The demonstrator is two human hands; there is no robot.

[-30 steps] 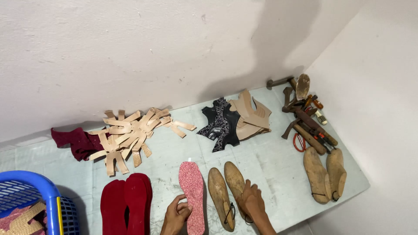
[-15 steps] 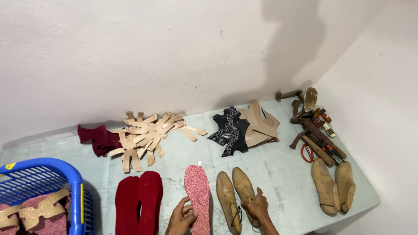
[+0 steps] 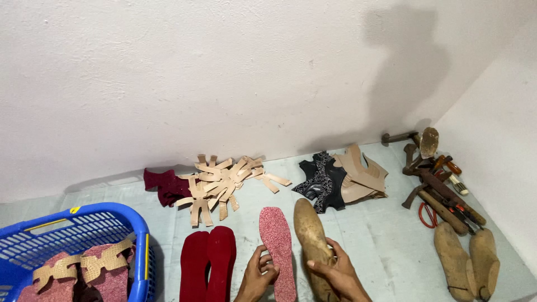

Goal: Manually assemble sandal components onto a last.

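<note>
The right hand (image 3: 335, 274) has its fingers clamped around a wooden last (image 3: 311, 235), tilted up off the surface (image 3: 380, 240). Just left of the last lies a pink insole (image 3: 277, 246); the left hand (image 3: 258, 275) rests on its lower edge, fingers curled together over it. Left of the insole sit two red insoles (image 3: 208, 263), and further left a blue basket (image 3: 84, 235). Behind the insole lies a heap of tan straps (image 3: 224, 184). Well right of the last stand two more lasts (image 3: 467, 260) and tools (image 3: 442, 184).
</note>
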